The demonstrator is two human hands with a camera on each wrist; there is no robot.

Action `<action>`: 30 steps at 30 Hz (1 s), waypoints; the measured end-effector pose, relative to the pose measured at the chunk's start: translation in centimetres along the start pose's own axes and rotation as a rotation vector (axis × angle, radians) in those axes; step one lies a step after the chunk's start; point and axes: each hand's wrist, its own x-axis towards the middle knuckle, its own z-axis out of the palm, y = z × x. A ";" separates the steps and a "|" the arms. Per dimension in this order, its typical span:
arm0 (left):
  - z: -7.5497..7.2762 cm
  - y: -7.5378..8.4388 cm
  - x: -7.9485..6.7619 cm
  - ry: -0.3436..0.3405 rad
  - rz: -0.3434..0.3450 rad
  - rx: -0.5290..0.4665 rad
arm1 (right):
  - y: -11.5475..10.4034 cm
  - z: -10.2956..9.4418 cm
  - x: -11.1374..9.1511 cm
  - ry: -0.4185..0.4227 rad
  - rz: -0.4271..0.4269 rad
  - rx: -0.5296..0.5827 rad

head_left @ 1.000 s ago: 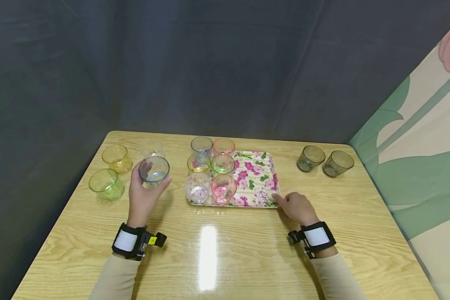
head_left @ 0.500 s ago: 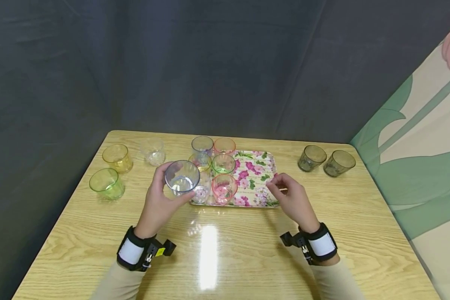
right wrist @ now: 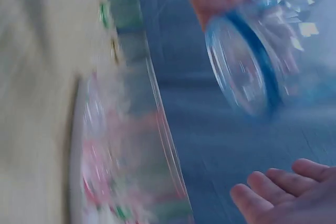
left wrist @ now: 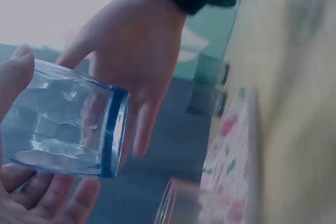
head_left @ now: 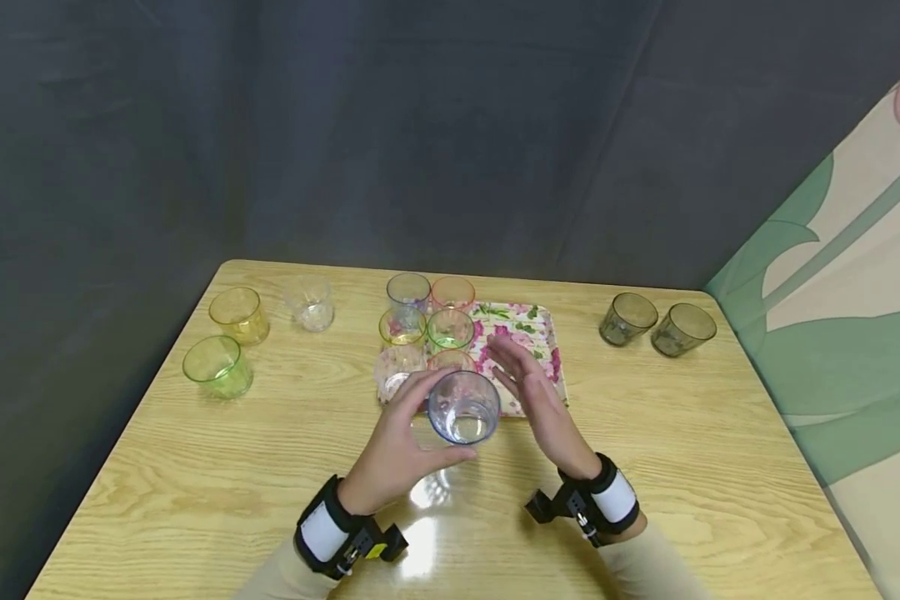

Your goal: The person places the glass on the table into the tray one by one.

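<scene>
My left hand (head_left: 405,446) grips a clear blue glass (head_left: 465,408) between thumb and fingers, raised off the table in front of the tray. In the left wrist view the same blue glass (left wrist: 63,119) lies sideways to the camera, its darker rim toward my other hand. Beside it, my right hand (head_left: 536,400) is held over the right front part of the floral tray (head_left: 528,312), fingers extended and apart from the glass. On the tray's left half stand several coloured glasses, among them a green glass (head_left: 450,331) and a yellow glass (head_left: 402,327); a red glass is partly hidden.
On the table (head_left: 195,483), a yellow glass (head_left: 240,317), a green glass (head_left: 219,368) and a clear glass (head_left: 310,304) stand at the left. Two smoky dark glasses, a nearer one (head_left: 682,331) and another (head_left: 627,320), stand at the right. A dark curtain (head_left: 435,142) hangs behind.
My left hand has carried the blue glass from the table's left side to the front of the tray. My right hand has left the tray's right corner and moved left toward the glass, fingers straightening.
</scene>
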 end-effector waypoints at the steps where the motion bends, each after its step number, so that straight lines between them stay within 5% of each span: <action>1: 0.3 0.1 0.0 -0.014 0.000 -0.024 | 0.0 0.3 -0.1 -0.030 0.002 0.034; 8: 1.1 0.4 0.1 -0.064 -0.046 -0.181 | -0.7 1.5 -0.8 -0.217 -0.006 0.206; 15: 0.6 0.1 0.3 -0.049 -0.031 -0.114 | -1.0 0.8 -1.2 -0.279 -0.016 0.163; 22: -0.2 1.1 0.5 0.000 -0.053 -0.030 | -0.8 -0.2 -2.1 -0.278 -0.045 0.114; 30: -0.9 2.9 0.6 0.017 -0.077 -0.032 | 0.2 -0.7 -2.6 -0.161 -0.029 0.012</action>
